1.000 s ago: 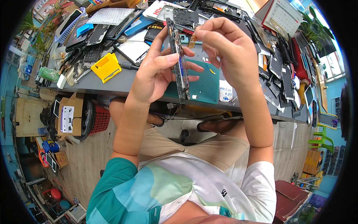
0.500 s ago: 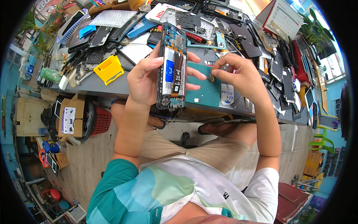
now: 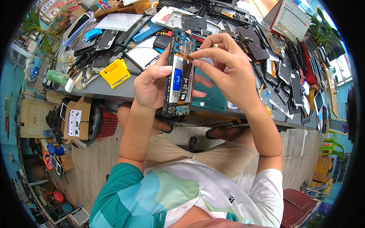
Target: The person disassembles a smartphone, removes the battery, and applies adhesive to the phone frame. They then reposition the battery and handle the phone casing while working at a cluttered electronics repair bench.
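Note:
My left hand is wrapped around an opened smartphone, held upright with its battery, ribbon cables and blue circuit board facing up. My right hand is closed, its thumb and index finger pinched at the phone's upper right side, by an orange ribbon; whatever is between the fingertips is too small to make out. A teal work mat lies on the desk behind the phone.
The grey desk is heaped with phone parts, a yellow plastic holder, a screwdriver and a desk calendar. A cardboard box and red basket stand below at the left.
The phone went from edge-on to showing its insides and now sits a little lower. My right hand dropped away with a small amber piece, then moved back in to the phone's upper part.

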`<state>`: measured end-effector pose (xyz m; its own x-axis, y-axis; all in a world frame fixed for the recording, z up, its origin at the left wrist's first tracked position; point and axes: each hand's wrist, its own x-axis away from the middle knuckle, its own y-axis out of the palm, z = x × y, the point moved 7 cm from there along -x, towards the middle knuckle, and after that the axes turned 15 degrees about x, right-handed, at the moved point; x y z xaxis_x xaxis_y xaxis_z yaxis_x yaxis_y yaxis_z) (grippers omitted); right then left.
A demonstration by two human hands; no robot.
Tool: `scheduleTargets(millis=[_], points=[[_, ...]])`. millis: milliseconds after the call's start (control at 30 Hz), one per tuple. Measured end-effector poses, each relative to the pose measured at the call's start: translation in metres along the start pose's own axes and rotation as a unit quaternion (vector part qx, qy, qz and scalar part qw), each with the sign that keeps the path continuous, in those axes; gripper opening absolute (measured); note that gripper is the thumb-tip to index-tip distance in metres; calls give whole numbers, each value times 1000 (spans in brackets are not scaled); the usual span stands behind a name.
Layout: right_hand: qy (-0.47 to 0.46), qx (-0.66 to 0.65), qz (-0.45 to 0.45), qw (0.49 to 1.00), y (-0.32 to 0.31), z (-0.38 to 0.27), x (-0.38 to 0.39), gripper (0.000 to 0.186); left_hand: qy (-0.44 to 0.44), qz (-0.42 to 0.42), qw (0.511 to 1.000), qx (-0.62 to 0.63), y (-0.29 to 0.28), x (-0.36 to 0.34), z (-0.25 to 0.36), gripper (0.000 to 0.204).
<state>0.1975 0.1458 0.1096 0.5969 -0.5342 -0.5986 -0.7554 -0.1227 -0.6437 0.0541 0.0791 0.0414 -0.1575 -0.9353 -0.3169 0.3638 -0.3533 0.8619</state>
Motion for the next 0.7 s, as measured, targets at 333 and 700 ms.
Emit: scheduleTargets(millis=[333,700], points=[[-45,27,72,996,4,-4,7,19,1,22,1000,15,1,2,-2,89],[29,-106,-92,990,8,19,-13,13,-41,10,998,-46,7,-2,-5,96]])
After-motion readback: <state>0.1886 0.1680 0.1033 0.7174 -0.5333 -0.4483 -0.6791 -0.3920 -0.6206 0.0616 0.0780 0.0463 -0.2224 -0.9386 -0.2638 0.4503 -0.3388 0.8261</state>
